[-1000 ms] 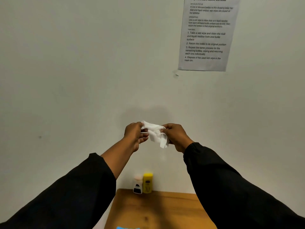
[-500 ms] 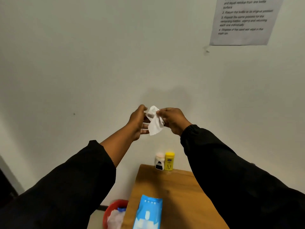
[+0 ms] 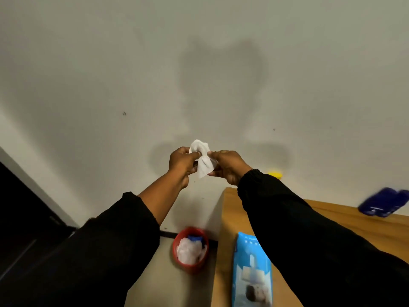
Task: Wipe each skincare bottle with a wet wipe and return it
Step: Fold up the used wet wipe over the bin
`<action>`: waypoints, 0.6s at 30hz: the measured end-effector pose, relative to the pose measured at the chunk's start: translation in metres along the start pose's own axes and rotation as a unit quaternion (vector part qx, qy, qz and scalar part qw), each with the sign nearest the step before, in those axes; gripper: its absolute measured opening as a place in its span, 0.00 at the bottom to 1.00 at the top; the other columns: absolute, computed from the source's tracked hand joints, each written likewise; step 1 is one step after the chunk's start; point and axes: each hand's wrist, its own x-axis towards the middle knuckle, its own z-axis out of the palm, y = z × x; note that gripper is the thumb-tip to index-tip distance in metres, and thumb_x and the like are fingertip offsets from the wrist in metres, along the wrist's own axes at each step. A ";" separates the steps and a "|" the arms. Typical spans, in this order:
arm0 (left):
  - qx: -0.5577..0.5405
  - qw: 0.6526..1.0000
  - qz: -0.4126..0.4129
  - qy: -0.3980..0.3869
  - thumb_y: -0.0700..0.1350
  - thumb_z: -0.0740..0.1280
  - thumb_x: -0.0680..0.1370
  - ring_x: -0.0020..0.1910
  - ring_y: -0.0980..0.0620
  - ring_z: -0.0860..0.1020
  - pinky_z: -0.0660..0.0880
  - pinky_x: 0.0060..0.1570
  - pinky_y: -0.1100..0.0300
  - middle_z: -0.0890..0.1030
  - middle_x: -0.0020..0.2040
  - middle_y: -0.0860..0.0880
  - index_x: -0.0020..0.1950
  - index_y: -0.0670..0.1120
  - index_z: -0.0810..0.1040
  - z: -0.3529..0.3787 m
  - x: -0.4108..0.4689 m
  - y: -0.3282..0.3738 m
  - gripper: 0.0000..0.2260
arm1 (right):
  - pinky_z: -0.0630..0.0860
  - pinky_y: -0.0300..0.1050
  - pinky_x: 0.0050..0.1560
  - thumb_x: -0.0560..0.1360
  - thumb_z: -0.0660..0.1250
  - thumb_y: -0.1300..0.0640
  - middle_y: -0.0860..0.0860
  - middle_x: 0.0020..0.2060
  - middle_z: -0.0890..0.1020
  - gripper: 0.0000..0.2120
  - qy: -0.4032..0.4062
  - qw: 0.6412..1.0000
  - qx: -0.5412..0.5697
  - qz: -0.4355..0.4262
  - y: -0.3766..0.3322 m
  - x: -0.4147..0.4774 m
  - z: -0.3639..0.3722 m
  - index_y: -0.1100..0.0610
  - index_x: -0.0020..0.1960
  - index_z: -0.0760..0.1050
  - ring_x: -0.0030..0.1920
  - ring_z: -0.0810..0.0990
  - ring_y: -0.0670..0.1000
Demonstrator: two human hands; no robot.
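Between left hand (image 3: 182, 162), right hand (image 3: 229, 166): wipe (image 3: 205, 166)

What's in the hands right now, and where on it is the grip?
One crumpled white wet wipe, held up in the air by both hands: the left hand pinches its left side, the right hand its right side.

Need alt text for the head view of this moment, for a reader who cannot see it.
A left hand and a right hand pinch a crumpled white wet wipe between them before a pale wall. Below, a red bin of white wipes stands beside a wooden table bearing a blue wipe pack, a yellow bottle and blurred dark blue bottles.
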 end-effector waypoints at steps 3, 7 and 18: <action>0.084 0.996 0.014 0.012 0.40 0.73 0.73 0.47 0.43 0.83 0.82 0.49 0.49 0.84 0.47 0.42 0.42 0.44 0.79 -0.014 0.020 -0.031 0.04 | 0.84 0.50 0.41 0.77 0.62 0.67 0.62 0.48 0.81 0.06 0.006 0.998 0.036 0.045 0.031 0.022 0.018 0.68 0.51 0.76 0.45 0.84 0.60; 0.266 0.963 0.042 -0.007 0.44 0.72 0.74 0.45 0.43 0.82 0.79 0.46 0.50 0.84 0.44 0.46 0.44 0.44 0.82 -0.029 0.038 -0.075 0.04 | 0.83 0.52 0.47 0.79 0.58 0.64 0.58 0.41 0.82 0.11 0.016 0.993 0.058 0.100 0.067 0.047 0.035 0.65 0.53 0.78 0.39 0.82 0.56; 0.084 0.975 -0.201 -0.047 0.37 0.60 0.78 0.48 0.43 0.82 0.81 0.49 0.51 0.82 0.52 0.42 0.57 0.43 0.78 -0.075 0.087 -0.162 0.11 | 0.83 0.52 0.41 0.72 0.66 0.74 0.62 0.42 0.81 0.07 0.095 0.979 0.030 0.176 0.190 0.100 0.043 0.65 0.44 0.78 0.38 0.81 0.58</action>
